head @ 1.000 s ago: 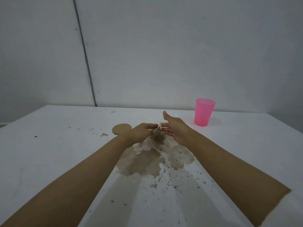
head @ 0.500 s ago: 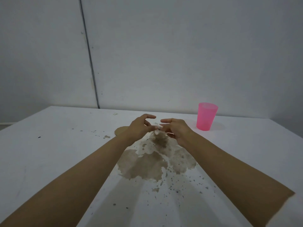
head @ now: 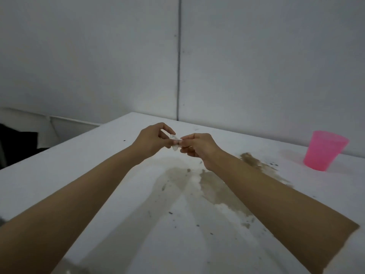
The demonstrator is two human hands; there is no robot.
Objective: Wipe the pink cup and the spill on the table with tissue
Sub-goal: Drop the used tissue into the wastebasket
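A small white wad of tissue point(head: 175, 142) is pinched between the fingertips of my left hand point(head: 153, 141) and my right hand point(head: 197, 146), held above the white table point(head: 98, 159). Below and to the right of the hands lies a brown spill point(head: 215, 186) with dark specks spread around it. The pink cup point(head: 325, 153) stands upright at the far right of the table, well apart from both hands.
A grey wall with a vertical seam point(head: 178, 66) rises behind the table. The table's left edge point(head: 65, 143) drops off to a dark area point(head: 17, 143). My forearms stretch over the near part of the table.
The view has swung left, so the cup and spill now sit further right. Both hands lifted off the spill and now pinch the tissue in the air.
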